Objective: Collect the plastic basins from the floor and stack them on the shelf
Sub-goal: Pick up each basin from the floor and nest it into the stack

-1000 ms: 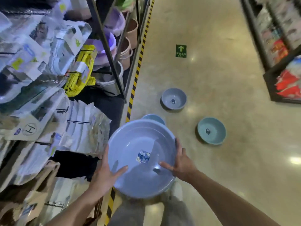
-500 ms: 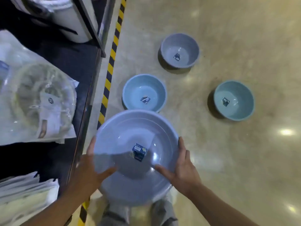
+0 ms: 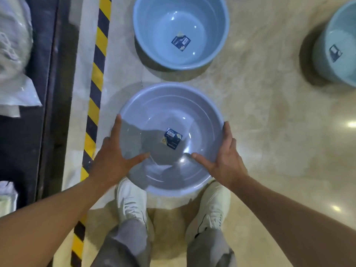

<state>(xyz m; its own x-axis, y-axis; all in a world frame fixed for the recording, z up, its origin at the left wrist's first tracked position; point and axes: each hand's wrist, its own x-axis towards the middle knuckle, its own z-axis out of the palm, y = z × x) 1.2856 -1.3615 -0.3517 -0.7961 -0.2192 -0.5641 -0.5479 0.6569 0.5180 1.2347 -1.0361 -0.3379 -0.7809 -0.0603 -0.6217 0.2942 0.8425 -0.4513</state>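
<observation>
Hands: my left hand (image 3: 112, 158) and right hand (image 3: 225, 160) grip the lavender basin (image 3: 169, 139) by its rim, thumbs inside; only a sticker (image 3: 172, 138) lies in it.

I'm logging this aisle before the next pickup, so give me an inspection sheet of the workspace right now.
Surface: glossy beige floor, yellow-black stripe along the shelf base.
Job's things: grey basin held by both hands; blue basin and teal basin on the floor.
Clutter: bagged goods on the shelf at left.
Hands: left hand and right hand grip opposite rims, thumbs inside.
Cables: nothing seen.
Surroundings: white shoes below the held basin.
</observation>
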